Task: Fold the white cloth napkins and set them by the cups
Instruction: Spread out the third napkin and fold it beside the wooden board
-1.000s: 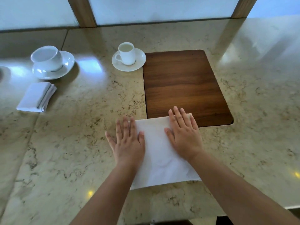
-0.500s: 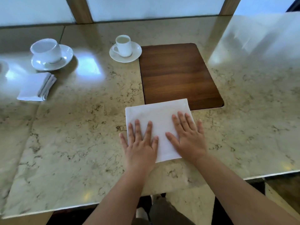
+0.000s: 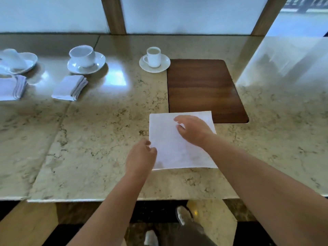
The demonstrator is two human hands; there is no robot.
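- The left hand [image 3: 142, 155] is sitting at the near left edge of the white napkin [image 3: 179, 148]. Its fingers are curling at that edge, and it looks like it is pinching the cloth there, but the picture is a bit blurry, so I cannot tell for sure.
- I think it is there to lift that side for the next fold.
- The napkin is lying flat on the table [image 3: 99, 139], close to the person, so both hands can reach it easily. Its far right corner is lying over the edge of the brown wooden board [image 3: 204, 89].
- The right hand [image 3: 193, 130] is hovering over the far half of the napkin. Its fingers are loose and a little bent, and it is holding nothing. I think it is getting ready to help fold.
- Farther away on the left, one folded napkin [image 3: 70, 87] is lying just in front of a big cup [image 3: 82, 56] on its saucer [image 3: 87, 65]. That one looks done.
- Another folded napkin [image 3: 11, 88] is lying by a tipped cup [image 3: 12, 58] at the far left edge.
- The small cup [image 3: 154, 56] by the board has no napkin near it yet, so this napkin is probably going there.
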